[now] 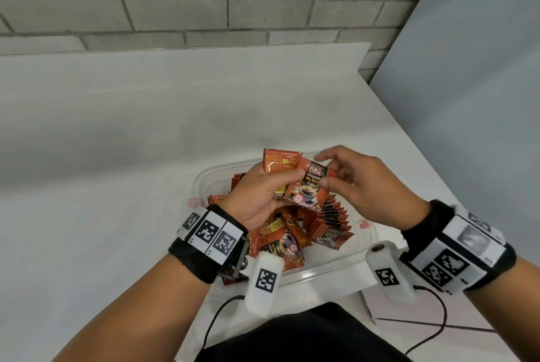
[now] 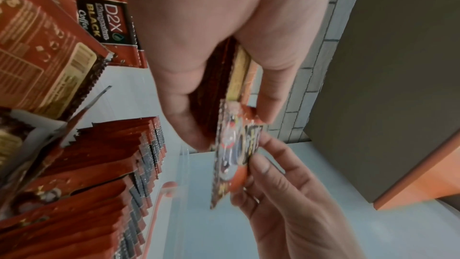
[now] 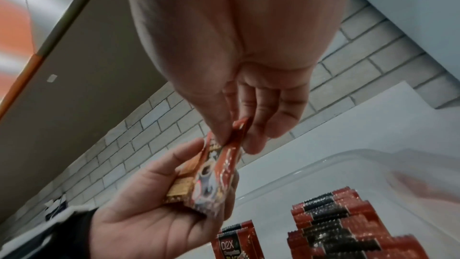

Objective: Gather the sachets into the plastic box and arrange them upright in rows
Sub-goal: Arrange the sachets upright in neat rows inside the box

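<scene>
Left hand (image 1: 257, 195) grips a small stack of coffee sachets (image 1: 282, 167) above the clear plastic box (image 1: 361, 247) on the white tabletop (image 1: 117, 142); right hand (image 1: 359, 186) pinches the front sachet (image 1: 309, 186) by its edge, probably squaring the stack before it goes in. Head view shows loose sachets (image 1: 280, 242) jumbled inside; the wrist views show the upright row (image 2: 139, 166) edge-on, tops level.
</scene>
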A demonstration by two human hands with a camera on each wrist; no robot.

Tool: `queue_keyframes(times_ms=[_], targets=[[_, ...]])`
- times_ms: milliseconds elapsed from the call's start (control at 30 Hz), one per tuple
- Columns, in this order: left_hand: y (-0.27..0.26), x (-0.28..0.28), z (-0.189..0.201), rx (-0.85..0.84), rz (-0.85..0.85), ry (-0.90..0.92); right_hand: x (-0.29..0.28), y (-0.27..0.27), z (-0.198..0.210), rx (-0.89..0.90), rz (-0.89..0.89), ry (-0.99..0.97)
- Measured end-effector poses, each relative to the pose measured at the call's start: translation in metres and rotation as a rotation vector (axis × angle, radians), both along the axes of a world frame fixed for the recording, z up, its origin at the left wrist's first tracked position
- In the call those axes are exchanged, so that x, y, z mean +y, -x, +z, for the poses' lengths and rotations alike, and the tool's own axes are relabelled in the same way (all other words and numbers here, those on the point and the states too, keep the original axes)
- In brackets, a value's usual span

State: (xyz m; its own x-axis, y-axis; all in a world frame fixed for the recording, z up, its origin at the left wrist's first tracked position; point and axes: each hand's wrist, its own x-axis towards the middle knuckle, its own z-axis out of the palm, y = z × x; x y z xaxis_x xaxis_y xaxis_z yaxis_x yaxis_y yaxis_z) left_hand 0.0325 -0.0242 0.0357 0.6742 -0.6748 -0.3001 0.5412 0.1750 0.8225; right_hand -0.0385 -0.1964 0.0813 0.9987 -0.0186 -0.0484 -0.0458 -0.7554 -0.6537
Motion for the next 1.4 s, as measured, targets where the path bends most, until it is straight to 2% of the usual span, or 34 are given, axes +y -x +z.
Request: queue_keyframes(times_ms=[67, 133, 200, 333, 700, 1133, 1400], targets=[[-0.004, 0.001, -0.001, 0.025, 0.060, -0.017, -0.008, 0.008, 0.002, 0.062, 0.043, 0.066], [-0.007, 0.002, -0.004, 0.054, 0.102, -0.022, -0.012, 0.019, 0.002, 0.161, 0.108, 0.227], [-0.008, 0.002, -0.005, 0.062, 0.102, -0.024, -0.012, 0.029, -0.001, 0.248, 0.135, 0.361], [-0.007, 0.000, -0.006, 0.049, 0.071, -0.032, -0.010, 0.037, -0.012, 0.364, 0.140, 0.504], [-0.006, 0.000, -0.005, 0.041, 0.069, -0.053, 0.005, 0.028, -0.031, 0.352, 0.292, 1.056], [-0.007, 0.000, -0.005, 0.024, 0.063, -0.072, 0.007, 0.021, -0.040, 0.322, 0.390, 1.148], [-0.006, 0.000, -0.004, 0.039, 0.073, -0.069, 0.002, 0.020, -0.036, 0.267, 0.371, 1.099]])
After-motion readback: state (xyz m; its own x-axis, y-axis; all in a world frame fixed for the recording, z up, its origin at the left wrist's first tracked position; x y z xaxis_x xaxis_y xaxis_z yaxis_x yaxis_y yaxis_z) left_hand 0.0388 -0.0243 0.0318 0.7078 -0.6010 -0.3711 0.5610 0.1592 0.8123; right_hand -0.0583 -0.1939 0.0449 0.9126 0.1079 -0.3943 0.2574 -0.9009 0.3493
